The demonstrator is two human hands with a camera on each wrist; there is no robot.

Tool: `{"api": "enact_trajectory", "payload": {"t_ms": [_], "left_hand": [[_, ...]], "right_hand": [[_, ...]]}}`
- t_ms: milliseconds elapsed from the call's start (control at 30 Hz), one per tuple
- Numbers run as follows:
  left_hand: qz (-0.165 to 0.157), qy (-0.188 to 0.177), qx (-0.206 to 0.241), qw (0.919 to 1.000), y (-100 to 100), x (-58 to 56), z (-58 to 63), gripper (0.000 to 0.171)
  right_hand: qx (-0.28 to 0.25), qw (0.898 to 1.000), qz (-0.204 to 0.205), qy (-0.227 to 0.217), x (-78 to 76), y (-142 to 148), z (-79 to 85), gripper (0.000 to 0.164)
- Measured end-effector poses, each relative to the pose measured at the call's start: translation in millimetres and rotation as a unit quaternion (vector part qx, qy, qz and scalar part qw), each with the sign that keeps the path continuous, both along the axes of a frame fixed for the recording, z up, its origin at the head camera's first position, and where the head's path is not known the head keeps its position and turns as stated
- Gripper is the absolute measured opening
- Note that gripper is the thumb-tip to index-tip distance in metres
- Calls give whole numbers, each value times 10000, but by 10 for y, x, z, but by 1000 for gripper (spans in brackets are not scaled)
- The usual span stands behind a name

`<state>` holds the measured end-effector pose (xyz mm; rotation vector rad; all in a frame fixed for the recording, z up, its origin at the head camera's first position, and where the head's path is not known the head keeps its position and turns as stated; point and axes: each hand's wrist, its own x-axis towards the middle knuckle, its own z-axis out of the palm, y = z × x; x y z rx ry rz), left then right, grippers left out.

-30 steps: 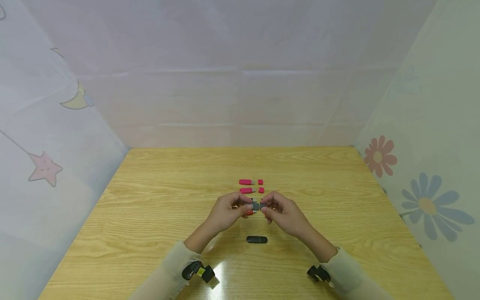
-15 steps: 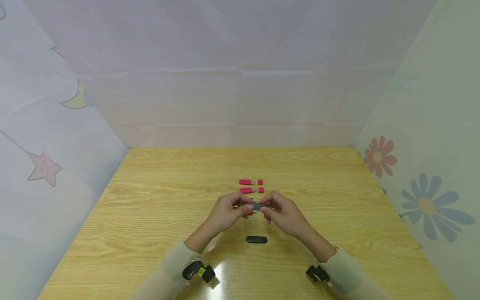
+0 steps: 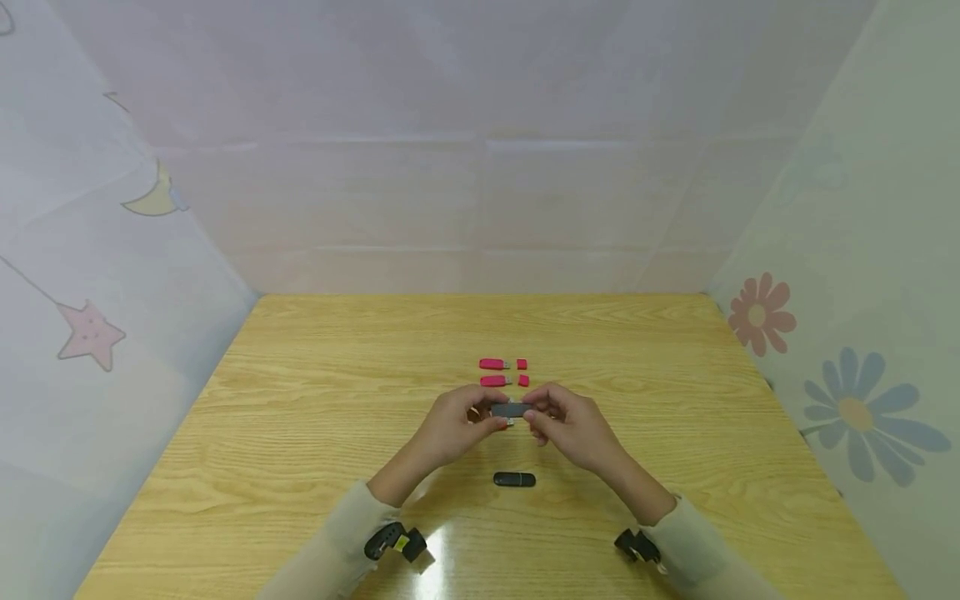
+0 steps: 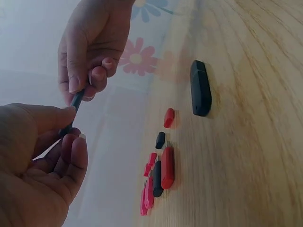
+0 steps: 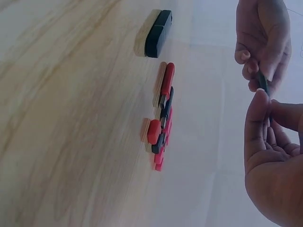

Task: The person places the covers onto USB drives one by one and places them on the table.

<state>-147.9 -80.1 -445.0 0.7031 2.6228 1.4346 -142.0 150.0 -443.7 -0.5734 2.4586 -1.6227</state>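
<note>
Pinching a dark grey USB flash drive (image 3: 512, 410) narrowly between thumb and fingers, at one end with the left hand (image 3: 452, 427), at the other with the right hand (image 3: 573, 428). Holding it above the wooden table (image 3: 300, 433), about midway between the left and right edges. Toward the far edge, can see two pink USB flash drives (image 3: 492, 364) with pink caps (image 3: 522, 364) just beside; nearer, in the left-wrist view, a slim black drive (image 4: 157, 180) and a red drive (image 4: 167, 169), also uncapped, near a black cap (image 4: 160, 140) and a red cap (image 4: 169, 117). Nearer than the hands, can see a capped black drive (image 3: 513, 479) parallel to the far edge.
</note>
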Motion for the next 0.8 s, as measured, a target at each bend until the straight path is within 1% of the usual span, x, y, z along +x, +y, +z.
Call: {"api": "enact_trajectory", "payload": {"t_ms": [100,167,300,500,600,800], "left_hand": [[-75,242,-350,9991,4,0,-27,26],[-100,396,-626,9972,10,1,-50,25],[-122,601,-1122,9918,30,10,-97,21],[-57,727,-1478,9863,57,21,-133,18],[-93,948,-1694,9809,69,15,-159,17],[-212,1455,-2097,9666,86,13,-212,18]], "right_hand": [[270,9995,19,142,-6,1,-19,16],[543,9982,84,256,-11,-2,-40,16],[1137,9922,189,465,-16,-9,-80,16],[1750,9815,215,751,-9,-24,-81,16],[2065,9746,228,832,-7,-36,-83,14],[2608,9601,271,972,-16,-64,-120,13]]}}
